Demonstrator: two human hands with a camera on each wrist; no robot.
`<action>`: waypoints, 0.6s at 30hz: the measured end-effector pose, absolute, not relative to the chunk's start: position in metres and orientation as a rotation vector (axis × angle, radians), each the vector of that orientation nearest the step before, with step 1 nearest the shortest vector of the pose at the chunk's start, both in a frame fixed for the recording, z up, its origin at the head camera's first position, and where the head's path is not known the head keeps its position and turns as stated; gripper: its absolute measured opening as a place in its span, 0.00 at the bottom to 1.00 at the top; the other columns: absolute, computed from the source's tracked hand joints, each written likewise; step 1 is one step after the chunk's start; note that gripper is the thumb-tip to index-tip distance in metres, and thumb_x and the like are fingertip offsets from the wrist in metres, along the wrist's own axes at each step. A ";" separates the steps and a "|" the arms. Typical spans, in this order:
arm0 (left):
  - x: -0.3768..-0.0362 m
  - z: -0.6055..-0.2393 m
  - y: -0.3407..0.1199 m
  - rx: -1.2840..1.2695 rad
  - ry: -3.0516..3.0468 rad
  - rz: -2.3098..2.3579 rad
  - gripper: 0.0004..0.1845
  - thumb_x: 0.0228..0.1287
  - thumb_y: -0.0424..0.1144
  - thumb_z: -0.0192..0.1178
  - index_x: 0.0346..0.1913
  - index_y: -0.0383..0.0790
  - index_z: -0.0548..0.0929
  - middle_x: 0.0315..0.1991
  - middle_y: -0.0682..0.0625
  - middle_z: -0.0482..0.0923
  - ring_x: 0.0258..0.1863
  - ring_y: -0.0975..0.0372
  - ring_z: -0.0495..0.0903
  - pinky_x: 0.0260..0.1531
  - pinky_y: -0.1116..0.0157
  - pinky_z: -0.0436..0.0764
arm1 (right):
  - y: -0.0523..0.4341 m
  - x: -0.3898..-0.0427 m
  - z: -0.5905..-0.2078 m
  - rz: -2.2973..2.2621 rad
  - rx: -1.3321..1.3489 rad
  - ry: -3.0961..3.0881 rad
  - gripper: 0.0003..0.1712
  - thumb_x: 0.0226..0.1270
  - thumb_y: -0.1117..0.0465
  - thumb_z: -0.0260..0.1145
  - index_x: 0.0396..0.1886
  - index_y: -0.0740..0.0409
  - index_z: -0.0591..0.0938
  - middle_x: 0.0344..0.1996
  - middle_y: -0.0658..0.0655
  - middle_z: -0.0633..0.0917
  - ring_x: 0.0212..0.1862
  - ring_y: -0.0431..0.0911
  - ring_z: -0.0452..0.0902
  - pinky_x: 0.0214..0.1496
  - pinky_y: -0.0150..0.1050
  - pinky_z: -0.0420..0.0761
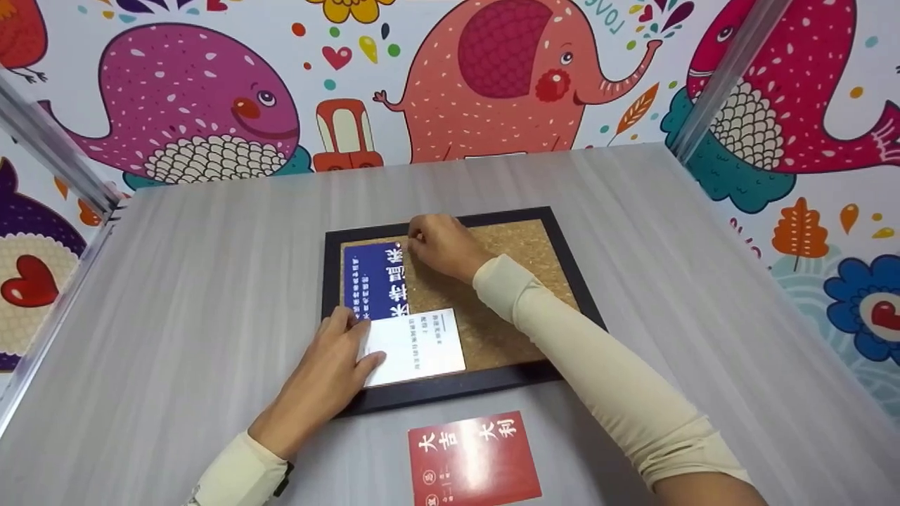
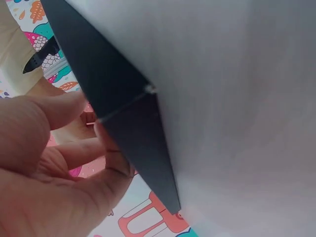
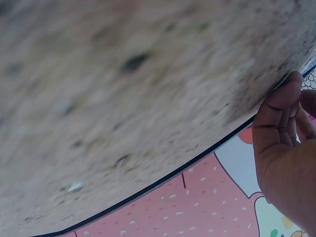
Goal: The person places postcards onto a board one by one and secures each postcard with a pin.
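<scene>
A black-framed cork board [image 1: 506, 260] lies on the table. On its left part is a blue card [image 1: 373, 277] with white characters, and a white printed card [image 1: 422, 344] overlaps the blue card's near end. My left hand [image 1: 327, 365] presses the white card's left side, thumb and fingertips spread apart on it. Close to the far right corner of the blue card, the fingers of my right hand [image 1: 450, 246] are curled together over the cork; I cannot tell whether they pinch something small. In the left wrist view the fingers [image 2: 113, 163] reach over the dark frame [image 2: 123, 108].
A glossy red card [image 1: 474, 457] with white characters lies on the table in front of the board. The grey wood-grain table [image 1: 211, 295] ends at walls printed with cartoon animals [image 1: 492, 77], with metal posts at both far corners.
</scene>
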State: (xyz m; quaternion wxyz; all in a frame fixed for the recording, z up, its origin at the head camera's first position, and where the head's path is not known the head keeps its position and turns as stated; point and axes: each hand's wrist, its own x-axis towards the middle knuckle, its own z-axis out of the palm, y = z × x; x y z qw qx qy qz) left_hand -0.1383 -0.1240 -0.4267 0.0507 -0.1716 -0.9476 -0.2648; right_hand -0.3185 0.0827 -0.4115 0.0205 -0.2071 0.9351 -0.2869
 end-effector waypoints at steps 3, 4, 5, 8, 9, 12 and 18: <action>-0.138 -0.427 -0.124 -0.521 -2.879 -0.809 0.24 0.70 0.33 0.76 0.63 0.20 0.85 0.56 0.35 0.75 0.51 0.46 0.76 0.54 0.48 0.82 | 0.088 -0.318 -0.407 -0.900 -0.649 2.900 0.11 0.83 0.64 0.67 0.55 0.62 0.91 0.48 0.58 0.92 0.48 0.48 0.86 0.55 0.43 0.87; -0.138 -0.427 -0.124 -0.521 -2.877 -0.812 0.24 0.70 0.33 0.76 0.63 0.20 0.85 0.56 0.35 0.75 0.52 0.46 0.76 0.54 0.48 0.82 | 0.090 -0.317 -0.406 -0.902 -0.652 2.899 0.11 0.83 0.64 0.67 0.55 0.62 0.91 0.47 0.58 0.91 0.48 0.48 0.86 0.55 0.43 0.87; -0.138 -0.427 -0.124 -0.521 -2.876 -0.816 0.24 0.70 0.32 0.76 0.63 0.20 0.85 0.56 0.35 0.75 0.52 0.46 0.76 0.54 0.48 0.82 | 0.092 -0.317 -0.405 -0.904 -0.651 2.898 0.11 0.83 0.64 0.67 0.54 0.62 0.91 0.47 0.57 0.91 0.48 0.48 0.86 0.55 0.43 0.87; -0.137 -0.427 -0.124 -0.521 -2.873 -0.821 0.25 0.70 0.32 0.76 0.63 0.20 0.84 0.56 0.34 0.75 0.52 0.45 0.76 0.54 0.48 0.82 | 0.097 -0.315 -0.402 -0.885 -0.662 2.903 0.11 0.83 0.63 0.67 0.54 0.61 0.91 0.47 0.57 0.92 0.47 0.47 0.86 0.54 0.44 0.87; -0.137 -0.427 -0.124 -0.524 -2.869 -0.820 0.25 0.70 0.32 0.76 0.63 0.19 0.84 0.56 0.34 0.75 0.52 0.45 0.76 0.54 0.48 0.82 | 0.099 -0.314 -0.402 -0.880 -0.663 2.905 0.11 0.82 0.63 0.67 0.54 0.61 0.91 0.47 0.57 0.92 0.47 0.47 0.86 0.54 0.44 0.88; -0.138 -0.428 -0.124 -0.548 -2.850 -0.809 0.24 0.69 0.32 0.76 0.61 0.19 0.85 0.55 0.34 0.75 0.51 0.45 0.76 0.54 0.47 0.82 | 0.104 -0.310 -0.401 -0.845 -0.686 2.928 0.11 0.82 0.63 0.67 0.53 0.61 0.92 0.45 0.56 0.92 0.45 0.47 0.86 0.51 0.43 0.87; -0.137 -0.429 -0.125 -0.565 -2.833 -0.792 0.23 0.69 0.32 0.77 0.60 0.20 0.85 0.53 0.36 0.74 0.49 0.46 0.75 0.52 0.48 0.82 | 0.114 -0.302 -0.400 -0.854 -0.695 2.941 0.11 0.81 0.63 0.67 0.53 0.61 0.93 0.43 0.55 0.92 0.42 0.46 0.85 0.48 0.42 0.88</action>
